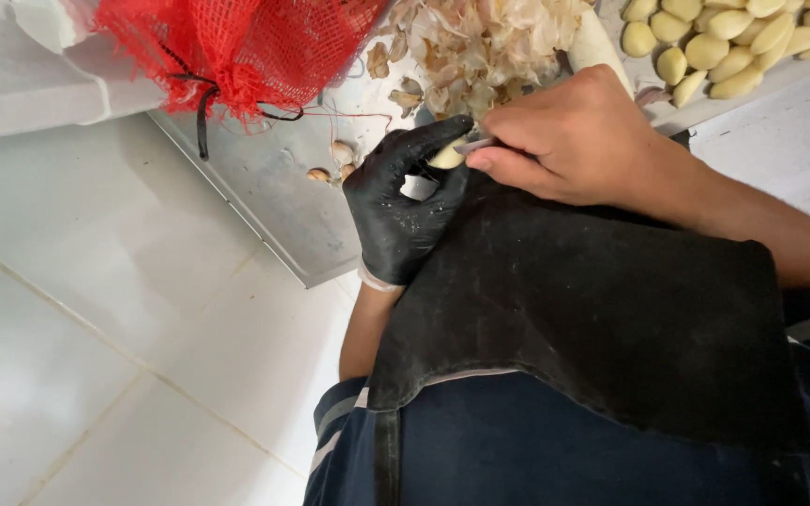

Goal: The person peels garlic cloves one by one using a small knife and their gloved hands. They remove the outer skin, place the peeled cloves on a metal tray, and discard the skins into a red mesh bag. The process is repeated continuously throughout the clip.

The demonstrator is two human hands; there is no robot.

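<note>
My left hand (403, 201) wears a black glove and pinches a pale garlic clove (447, 156) between thumb and fingers. My bare right hand (569, 141) grips a small knife (473, 146) whose blade tip touches the clove. Both hands work just above a black apron (592, 309) on my lap, at the near edge of a metal tray (264, 183). The knife's handle is hidden inside my fist.
A pile of dry garlic skins (485, 42) lies on the tray. Several peeled cloves (733, 42) sit in a white container at top right. A red mesh bag (236, 47) lies at top left. Loose clove pieces (330, 164) rest on the tray. White floor tiles (96, 328) lie below.
</note>
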